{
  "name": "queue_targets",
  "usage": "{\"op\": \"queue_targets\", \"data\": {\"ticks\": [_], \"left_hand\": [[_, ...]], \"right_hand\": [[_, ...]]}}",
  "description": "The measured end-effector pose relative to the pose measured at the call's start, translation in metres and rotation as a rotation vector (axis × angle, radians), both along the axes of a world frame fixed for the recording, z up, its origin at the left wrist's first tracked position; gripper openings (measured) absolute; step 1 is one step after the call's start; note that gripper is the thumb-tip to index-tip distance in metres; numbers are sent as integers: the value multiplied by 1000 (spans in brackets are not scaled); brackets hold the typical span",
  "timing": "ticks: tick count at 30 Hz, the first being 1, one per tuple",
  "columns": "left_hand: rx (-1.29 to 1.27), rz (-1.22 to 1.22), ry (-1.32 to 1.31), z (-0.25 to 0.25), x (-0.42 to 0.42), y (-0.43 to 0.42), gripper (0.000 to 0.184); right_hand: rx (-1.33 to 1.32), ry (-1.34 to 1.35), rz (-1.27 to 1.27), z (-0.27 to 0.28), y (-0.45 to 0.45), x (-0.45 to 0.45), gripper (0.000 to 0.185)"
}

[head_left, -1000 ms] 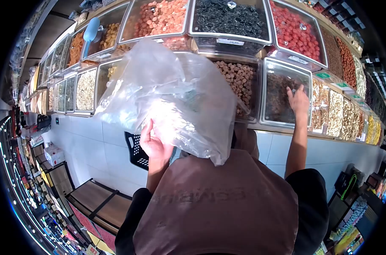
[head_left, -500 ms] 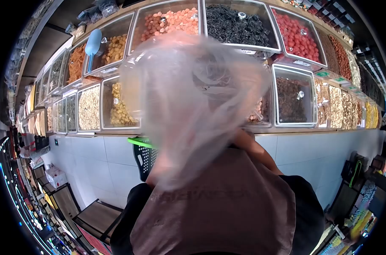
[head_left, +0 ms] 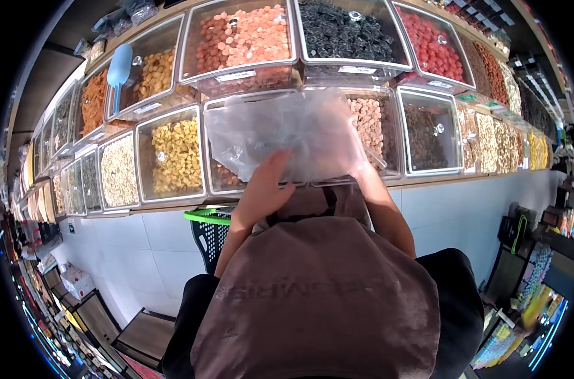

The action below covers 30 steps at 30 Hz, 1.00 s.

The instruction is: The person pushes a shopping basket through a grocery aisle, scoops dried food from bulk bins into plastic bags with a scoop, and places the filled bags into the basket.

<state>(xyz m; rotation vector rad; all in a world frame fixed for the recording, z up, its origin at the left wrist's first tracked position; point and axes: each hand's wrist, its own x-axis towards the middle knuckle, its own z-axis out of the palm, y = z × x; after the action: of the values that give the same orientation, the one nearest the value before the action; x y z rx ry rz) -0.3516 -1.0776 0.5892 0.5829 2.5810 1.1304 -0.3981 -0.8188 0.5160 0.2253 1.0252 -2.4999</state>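
Observation:
A cloudy clear plastic bag (head_left: 255,129) lies spread above the middle bins of the lower row. My left hand (head_left: 266,189) is at its near edge, fingers spread apart against the plastic. At the right end of the bag, my right hand (head_left: 358,158) is closed on it, its fingers partly hidden behind the plastic. Beneath and beside the bag are a bin of light brown pieces (head_left: 368,120) and a lidded bin of dark brown pieces (head_left: 429,142).
Yellow pieces (head_left: 175,158) fill a bin at the left. A blue scoop (head_left: 119,69) lies on an upper bin. Bins of orange (head_left: 249,38), black (head_left: 344,38) and red pieces (head_left: 429,47) stand behind. A green-handled basket (head_left: 209,237) is below the counter.
The bag has come down from its raised position and now lies flatter over the lower bins. My right hand has left the dark brown bin's lid and taken hold of the bag.

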Motion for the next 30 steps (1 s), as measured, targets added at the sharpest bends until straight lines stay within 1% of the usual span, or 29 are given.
{"op": "queue_targets", "data": {"ticks": [2, 3, 5, 6, 8, 9, 10, 11, 12, 13, 14, 15, 16, 17, 18, 20, 21, 22, 24, 26, 27, 28, 30], "left_hand": [[171, 48, 26, 13, -17, 11, 45], [173, 42, 24, 15, -25, 16, 45], [275, 173, -14, 19, -39, 30, 39], [281, 162, -15, 31, -43, 36, 39], [227, 201, -168, 58, -49, 44, 38], [223, 192, -167, 59, -48, 48, 38], [171, 261, -86, 59, -45, 51, 39], [118, 330, -3, 60, -44, 54, 40], [115, 326, 3, 62, -41, 54, 40], [38, 385, 74, 64, -38, 54, 39], [-37, 444, 143, 65, -36, 53, 38], [-38, 499, 189, 59, -35, 51, 30], [-39, 502, 186, 49, -34, 45, 30], [49, 512, 120, 36, -33, 38, 26], [140, 520, 55, 34, -33, 37, 23], [178, 558, 33, 36, -27, 38, 20], [257, 613, 58, 30, -27, 36, 18], [336, 671, 81, 24, -28, 33, 16], [309, 669, 75, 17, -29, 28, 17], [380, 635, -34, 10, -33, 26, 17], [446, 616, -57, -9, -36, 24, 17], [447, 618, -56, -20, -37, 27, 17], [360, 550, -40, -35, -40, 35, 19]], "right_hand": [[135, -319, -82, -4, 4, 4, 49], [136, -321, -89, -14, 5, 5, 49], [602, 1, -93, -37, 4, 8, 37], [609, -1, -104, -27, 0, 10, 37], [177, -46, -122, 16, -26, 15, 27], [382, 232, -82, 29, -45, 13, 25], [584, 512, -41, 40, -64, 10, 24], [580, 514, -49, 51, -80, 11, 24], [557, 585, -98, 60, -94, 12, 24], [533, 656, -146, 64, -100, 13, 25], [530, 658, -148, 58, -100, 11, 25], [590, 746, -121, 46, -98, 9, 26], [649, 832, -89, 42, -96, 10, 27], [652, 650, 13, 38, -92, 13, 23], [654, 647, 18, 36, -85, 15, 23], [909, 456, 74, 29, -66, 16, 19], [631, 319, -83, -3, -60, 16, 18], [635, 318, -85, -21, -45, 14, 18], [954, 251, -89, -43, 2, 16, 25], [997, 95, -69, -50, 39, 18, 40], [1094, -1, -129, -48, 56, 21, 47], [1187, -98, -195, -46, 71, 24, 54], [1783, -36, 13, -63, 100, 31, 58]]}}
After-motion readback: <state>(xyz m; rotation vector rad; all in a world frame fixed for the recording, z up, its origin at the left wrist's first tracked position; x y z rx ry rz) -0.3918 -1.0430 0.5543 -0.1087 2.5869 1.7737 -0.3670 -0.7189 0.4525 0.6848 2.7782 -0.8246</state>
